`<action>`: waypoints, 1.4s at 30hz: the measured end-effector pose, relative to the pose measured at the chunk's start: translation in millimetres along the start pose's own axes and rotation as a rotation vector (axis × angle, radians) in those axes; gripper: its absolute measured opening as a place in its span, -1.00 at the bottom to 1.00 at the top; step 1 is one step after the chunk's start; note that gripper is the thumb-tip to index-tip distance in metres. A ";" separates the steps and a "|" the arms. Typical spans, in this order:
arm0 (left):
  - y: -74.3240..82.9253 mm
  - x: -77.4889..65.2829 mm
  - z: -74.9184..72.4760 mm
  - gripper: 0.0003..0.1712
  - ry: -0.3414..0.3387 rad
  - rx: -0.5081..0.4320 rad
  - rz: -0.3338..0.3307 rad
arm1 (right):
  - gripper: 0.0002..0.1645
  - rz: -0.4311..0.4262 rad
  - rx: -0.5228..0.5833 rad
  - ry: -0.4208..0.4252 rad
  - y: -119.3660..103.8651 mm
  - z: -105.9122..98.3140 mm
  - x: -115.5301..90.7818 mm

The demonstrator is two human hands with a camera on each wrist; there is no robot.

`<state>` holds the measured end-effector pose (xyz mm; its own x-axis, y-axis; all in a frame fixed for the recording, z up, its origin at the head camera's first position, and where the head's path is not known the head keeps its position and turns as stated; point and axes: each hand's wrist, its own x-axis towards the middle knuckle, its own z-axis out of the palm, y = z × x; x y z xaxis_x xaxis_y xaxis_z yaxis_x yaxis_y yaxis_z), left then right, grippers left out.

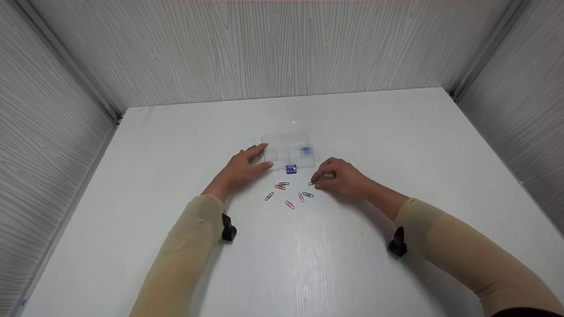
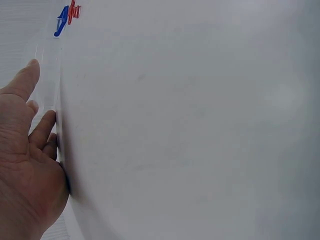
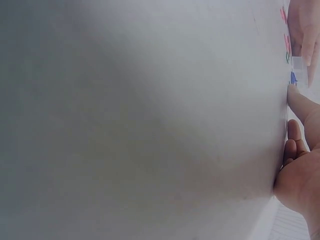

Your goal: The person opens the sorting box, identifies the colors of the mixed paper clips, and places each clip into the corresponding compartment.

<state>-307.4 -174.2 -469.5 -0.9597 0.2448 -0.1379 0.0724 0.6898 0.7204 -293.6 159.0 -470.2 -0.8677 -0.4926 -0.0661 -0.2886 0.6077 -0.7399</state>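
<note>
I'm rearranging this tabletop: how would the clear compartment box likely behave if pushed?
The clear compartment box would probably slide rather than tip, since it sits low and flat on the table. Looking thin and see-through, it is likely light, fairly stiff plastic. The left hand at its left side would likely hinder a push that way.

No readable text, labels, brands, numbers or signs anywhere.
</note>
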 end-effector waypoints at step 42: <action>1.9 1.7 0.1 -0.10 -0.002 0.010 -0.013 | -0.87 0.000 -0.034 -0.040 -1.7 -2.0 1.5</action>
<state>-308.9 -172.4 -468.4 -0.9600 0.2372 -0.1485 0.0629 0.7000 0.7114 -295.2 158.4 -467.7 -0.8509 -0.5170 -0.0937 -0.3027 0.6280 -0.7169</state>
